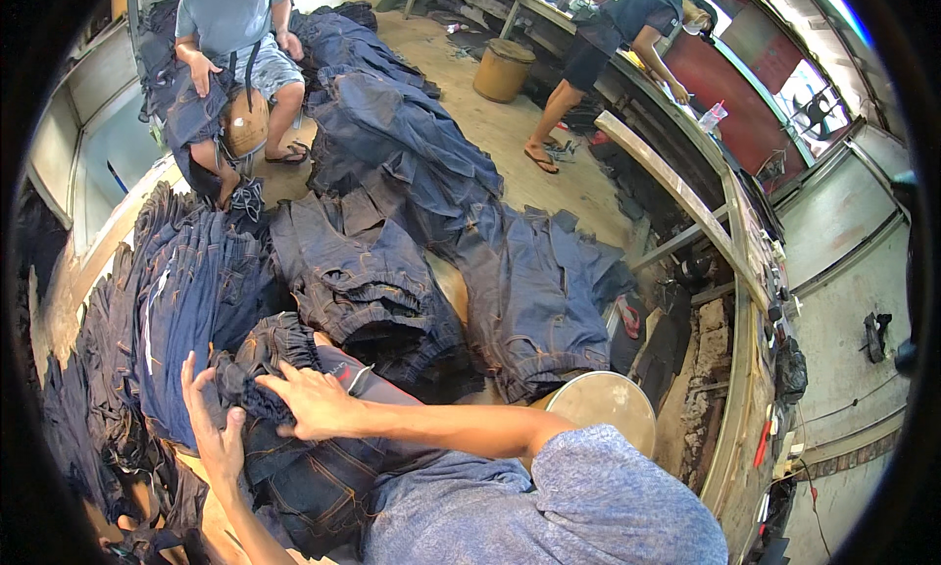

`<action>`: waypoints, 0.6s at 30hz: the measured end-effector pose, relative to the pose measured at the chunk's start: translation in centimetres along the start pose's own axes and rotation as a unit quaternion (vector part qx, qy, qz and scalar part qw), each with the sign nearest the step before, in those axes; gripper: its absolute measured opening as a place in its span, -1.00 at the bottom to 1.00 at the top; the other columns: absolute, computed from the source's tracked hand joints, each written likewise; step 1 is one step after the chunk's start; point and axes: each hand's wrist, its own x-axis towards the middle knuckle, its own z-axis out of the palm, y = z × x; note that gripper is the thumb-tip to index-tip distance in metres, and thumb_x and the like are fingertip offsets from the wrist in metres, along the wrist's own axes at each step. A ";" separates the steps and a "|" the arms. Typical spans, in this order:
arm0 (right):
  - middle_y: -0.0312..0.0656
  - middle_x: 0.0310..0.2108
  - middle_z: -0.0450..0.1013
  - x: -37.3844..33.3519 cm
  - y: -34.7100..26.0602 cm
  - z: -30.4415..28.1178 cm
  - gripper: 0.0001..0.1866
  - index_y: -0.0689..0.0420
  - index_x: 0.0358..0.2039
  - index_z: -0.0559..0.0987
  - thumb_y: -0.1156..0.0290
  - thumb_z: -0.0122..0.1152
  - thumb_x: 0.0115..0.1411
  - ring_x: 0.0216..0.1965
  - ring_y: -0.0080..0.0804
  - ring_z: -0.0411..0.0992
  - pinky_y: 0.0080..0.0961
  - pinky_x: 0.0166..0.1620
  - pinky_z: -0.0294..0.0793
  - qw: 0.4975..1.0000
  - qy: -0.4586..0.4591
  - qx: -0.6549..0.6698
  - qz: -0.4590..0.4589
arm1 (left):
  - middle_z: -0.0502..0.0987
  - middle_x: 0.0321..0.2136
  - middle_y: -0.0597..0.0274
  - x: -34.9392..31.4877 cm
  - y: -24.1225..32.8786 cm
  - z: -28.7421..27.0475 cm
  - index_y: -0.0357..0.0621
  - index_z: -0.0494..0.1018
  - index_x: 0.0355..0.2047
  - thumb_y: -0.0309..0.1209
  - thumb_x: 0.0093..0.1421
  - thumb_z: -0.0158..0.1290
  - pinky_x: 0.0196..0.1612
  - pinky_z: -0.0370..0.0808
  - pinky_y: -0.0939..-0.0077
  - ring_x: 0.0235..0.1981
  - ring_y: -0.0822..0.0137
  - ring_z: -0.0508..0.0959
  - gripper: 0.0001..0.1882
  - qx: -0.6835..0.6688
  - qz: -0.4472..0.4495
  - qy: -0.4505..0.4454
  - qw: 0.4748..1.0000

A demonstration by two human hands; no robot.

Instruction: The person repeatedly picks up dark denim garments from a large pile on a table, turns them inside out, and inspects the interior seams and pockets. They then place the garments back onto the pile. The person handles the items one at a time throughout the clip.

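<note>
A pair of dark denim trousers (319, 482) with orange stitching lies across my lap, its gathered elastic waistband bunched up between my hands. On the left, my left hand (218, 438) is upright beside the waistband, fingers stretched and thumb apart. My right hand (319, 405) comes across from the right and holds the bunched waistband, its index finger extended over the cloth. The folds hide part of both hands' contact with the fabric.
Stacked denim trousers (201, 305) stand at my left, with more piles (368, 271) ahead and a long heap (392, 134) beyond. One person sits at the far left; another bends over a workbench (676, 124). A round stool (603, 408) is at my right, a drum-shaped stool (503, 70) farther off.
</note>
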 end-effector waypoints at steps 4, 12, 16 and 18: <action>0.31 0.09 0.64 3.8 1.5 -4.1 -0.27 0.08 0.37 0.52 0.06 0.44 0.24 0.10 0.14 0.67 0.06 0.19 0.63 0.997 0.001 0.046 0.054 | 0.26 0.56 -0.12 0.4 1.2 -0.5 -0.26 0.41 0.36 -0.05 0.42 0.17 0.63 0.01 -0.09 0.60 -0.09 0.20 -0.32 -0.030 0.007 0.094 0.995; 0.07 0.13 0.67 10.5 -5.7 -14.4 -0.29 0.37 0.27 0.57 0.24 0.65 0.23 0.12 -0.11 0.67 -0.07 0.24 0.67 0.915 -0.002 0.394 0.082 | 0.26 0.51 -0.22 -6.9 2.5 -1.8 -0.19 0.40 0.29 0.08 0.39 0.22 0.60 0.00 -0.24 0.60 -0.26 0.12 -0.30 0.079 0.048 0.321 0.943; 0.01 0.02 0.71 13.6 -12.2 -21.7 -0.45 0.28 0.18 0.65 0.25 0.58 0.28 -0.01 -0.09 0.71 -0.06 0.12 0.72 0.922 0.031 0.385 0.001 | 0.25 0.51 -0.24 -10.8 3.3 1.0 -0.16 0.38 0.25 0.05 0.33 0.32 0.59 -0.01 -0.27 0.58 -0.30 0.10 -0.30 0.102 0.025 0.362 0.926; 0.02 0.03 0.70 14.4 -14.0 -25.6 -0.57 0.22 0.19 0.64 0.42 0.37 0.34 0.05 -0.04 0.68 -0.13 0.16 0.65 0.914 0.023 0.393 -0.102 | 0.22 0.52 -0.23 -12.5 3.8 3.1 -0.14 0.35 0.28 -0.02 0.29 0.37 0.59 -0.05 -0.27 0.60 -0.30 0.06 -0.28 0.123 -0.005 0.309 0.943</action>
